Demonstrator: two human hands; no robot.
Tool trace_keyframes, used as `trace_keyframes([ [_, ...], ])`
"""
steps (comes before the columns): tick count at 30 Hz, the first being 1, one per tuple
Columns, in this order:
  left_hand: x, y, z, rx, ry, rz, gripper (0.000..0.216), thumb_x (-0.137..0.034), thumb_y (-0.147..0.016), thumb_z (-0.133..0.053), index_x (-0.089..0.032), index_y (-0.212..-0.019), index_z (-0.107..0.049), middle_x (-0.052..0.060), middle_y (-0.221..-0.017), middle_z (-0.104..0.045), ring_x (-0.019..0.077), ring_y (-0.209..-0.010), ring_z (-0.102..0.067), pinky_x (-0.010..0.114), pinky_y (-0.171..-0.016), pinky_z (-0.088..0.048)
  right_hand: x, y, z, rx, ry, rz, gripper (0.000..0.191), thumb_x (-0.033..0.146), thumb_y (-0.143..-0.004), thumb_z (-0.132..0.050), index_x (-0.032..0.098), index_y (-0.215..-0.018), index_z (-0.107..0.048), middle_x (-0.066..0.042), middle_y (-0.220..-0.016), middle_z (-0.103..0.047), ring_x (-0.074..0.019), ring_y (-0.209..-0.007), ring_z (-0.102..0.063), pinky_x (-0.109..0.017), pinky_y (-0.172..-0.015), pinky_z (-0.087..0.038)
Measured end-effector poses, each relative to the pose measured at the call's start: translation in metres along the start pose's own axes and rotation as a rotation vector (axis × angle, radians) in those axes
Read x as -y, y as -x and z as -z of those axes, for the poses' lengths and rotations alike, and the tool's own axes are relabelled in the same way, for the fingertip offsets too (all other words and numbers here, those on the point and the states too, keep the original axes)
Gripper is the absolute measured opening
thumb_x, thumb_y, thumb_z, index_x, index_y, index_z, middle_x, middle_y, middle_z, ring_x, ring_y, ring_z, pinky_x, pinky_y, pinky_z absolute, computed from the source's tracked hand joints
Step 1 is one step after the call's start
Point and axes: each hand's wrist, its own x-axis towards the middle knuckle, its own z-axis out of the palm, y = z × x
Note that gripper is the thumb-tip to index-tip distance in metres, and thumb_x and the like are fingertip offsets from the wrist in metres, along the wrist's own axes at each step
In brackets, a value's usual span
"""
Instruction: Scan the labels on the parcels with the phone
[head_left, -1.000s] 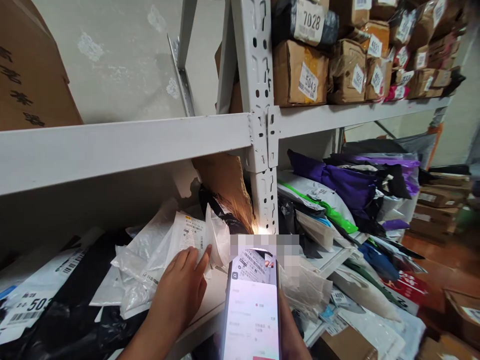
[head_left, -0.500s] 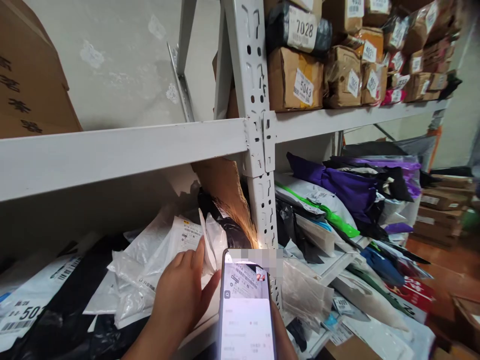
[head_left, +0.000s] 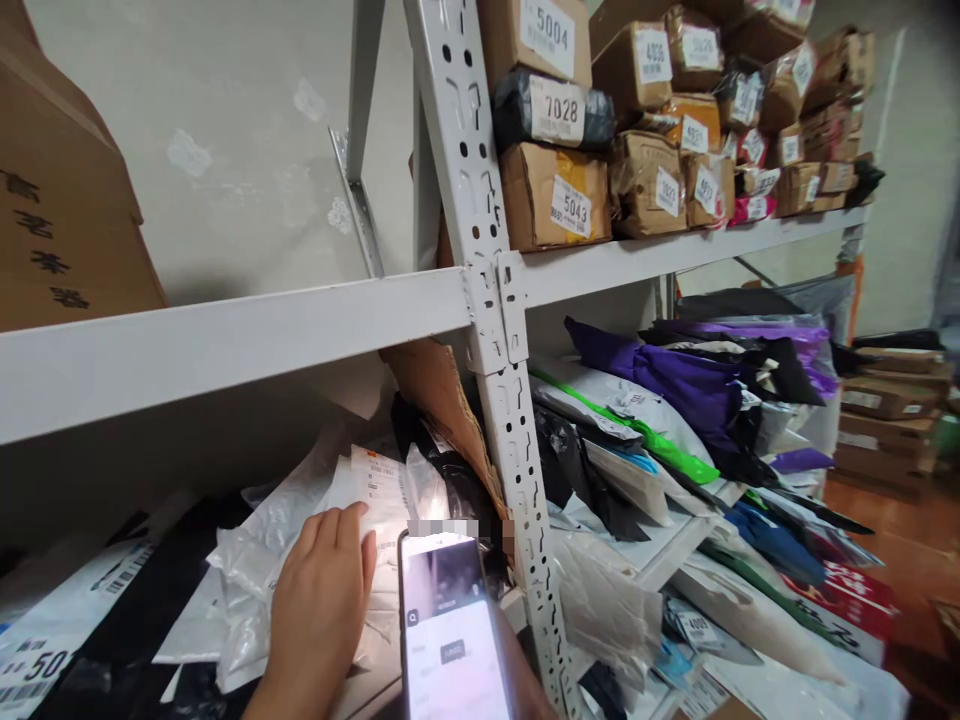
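My left hand (head_left: 319, 605) lies flat, fingers together, on a clear plastic parcel (head_left: 300, 540) with a white shipping label (head_left: 379, 485) on the lower shelf. My right hand (head_left: 521, 675) holds a phone (head_left: 450, 630) upright just right of it; only a sliver of that hand shows behind the phone. The phone's screen is lit and its lamp shines on the label. Black and white mailer bags (head_left: 90, 620) lie around the parcel.
A white metal upright (head_left: 487, 330) and shelf beam (head_left: 225, 335) stand right behind the phone. Numbered cardboard boxes (head_left: 555, 190) fill the upper shelf. Purple, green and black bags (head_left: 675, 390) pile up at right. A large brown carton (head_left: 60, 210) sits upper left.
The view tilted up and right. My left hand slid down and left onto the parcel; the phone moved left with it and its screen picture changed.
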Motion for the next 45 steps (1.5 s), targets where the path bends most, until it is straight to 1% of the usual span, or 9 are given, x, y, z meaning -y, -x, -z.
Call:
trace_keyframes([
  [2,0.003,0.005,-0.002,-0.026,0.056,-0.012,0.023,-0.020,-0.091,-0.045,-0.013,-0.105,-0.061,0.010,-0.089,-0.064,0.0267,-0.089,-0.057,0.037,-0.080,-0.047,0.002,-0.006,-0.007,0.040,-0.008,0.000,0.073,0.054,-0.041,-0.083,0.033,-0.109,-0.064,-0.008,-0.096,-0.072,-0.0463,-0.108,-0.063,-0.062,-0.094,-0.046],
  [7,-0.001,0.001,0.010,0.178,0.154,0.134,0.009,-0.011,-0.081,-0.054,-0.016,-0.081,-0.060,0.009,-0.084,-0.061,0.0269,-0.086,-0.055,0.037,-0.076,-0.047,0.005,-0.032,-0.030,0.115,-0.037,0.011,0.071,0.058,-0.062,-0.070,0.028,-0.124,-0.056,-0.009,-0.099,-0.072,-0.0388,-0.106,-0.066,-0.054,-0.089,-0.051],
  [10,-0.003,0.000,0.013,0.221,0.219,0.163,0.011,-0.009,-0.077,-0.057,-0.019,-0.073,-0.058,0.009,-0.086,-0.062,0.0263,-0.087,-0.055,0.036,-0.077,-0.047,0.007,-0.044,-0.040,0.137,-0.044,0.038,0.069,0.059,-0.067,-0.067,0.028,-0.127,-0.054,-0.009,-0.102,-0.072,-0.0361,-0.107,-0.065,-0.051,-0.090,-0.051],
  [20,0.000,0.002,0.007,0.183,0.238,0.174,0.012,-0.009,-0.079,-0.052,-0.019,-0.076,-0.058,0.009,-0.087,-0.062,0.0260,-0.088,-0.056,0.036,-0.077,-0.047,0.006,-0.052,-0.046,0.130,-0.043,0.115,0.059,0.063,-0.074,-0.061,0.026,-0.120,-0.060,-0.007,-0.105,-0.072,-0.0323,-0.107,-0.065,-0.045,-0.088,-0.051],
  [28,0.002,0.005,0.005,0.149,0.237,0.136,0.013,-0.008,-0.079,-0.053,-0.020,-0.076,-0.059,0.008,-0.086,-0.061,0.0247,-0.087,-0.054,0.035,-0.076,-0.047,-0.002,-0.056,-0.043,0.089,0.041,0.223,0.040,0.048,-0.080,-0.055,0.037,-0.117,-0.063,0.004,-0.102,-0.074,-0.0285,-0.113,-0.064,-0.042,-0.079,-0.051],
  [34,0.000,0.003,0.007,0.179,0.227,0.160,0.012,-0.007,-0.078,-0.055,-0.019,-0.078,-0.058,0.008,-0.087,-0.060,0.0253,-0.088,-0.053,0.035,-0.077,-0.046,0.002,-0.054,-0.041,0.125,0.019,0.138,0.042,0.050,-0.080,-0.054,0.038,-0.121,-0.060,0.004,-0.102,-0.074,-0.0279,-0.111,-0.065,-0.040,-0.080,-0.051],
  [39,0.001,0.003,0.008,0.210,0.207,0.151,0.012,-0.006,-0.076,-0.057,-0.018,-0.077,-0.057,0.009,-0.087,-0.059,0.0252,-0.087,-0.053,0.035,-0.076,-0.046,0.007,-0.051,-0.041,0.169,-0.092,0.085,0.058,0.049,-0.077,-0.061,0.025,-0.130,-0.053,-0.007,-0.112,-0.071,-0.0311,-0.109,-0.065,-0.043,-0.083,-0.052],
  [42,0.000,0.002,0.010,0.211,0.178,0.151,0.013,-0.007,-0.077,-0.056,-0.019,-0.076,-0.058,0.008,-0.087,-0.060,0.0252,-0.087,-0.054,0.034,-0.074,-0.047,0.012,-0.045,-0.040,0.188,-0.102,0.063,0.064,0.033,-0.068,-0.068,0.022,-0.129,-0.052,-0.008,-0.109,-0.071,-0.0311,-0.105,-0.066,-0.043,-0.081,-0.054],
  [45,-0.002,0.001,0.012,0.181,0.144,0.125,0.010,-0.010,-0.078,-0.058,-0.019,-0.076,-0.058,0.008,-0.083,-0.060,0.0254,-0.084,-0.056,0.034,-0.072,-0.048,0.018,-0.036,-0.038,0.245,-0.105,0.015,0.079,0.010,-0.056,-0.063,0.025,-0.131,-0.047,-0.005,-0.108,-0.071,-0.0277,-0.096,-0.069,-0.038,-0.071,-0.057],
])
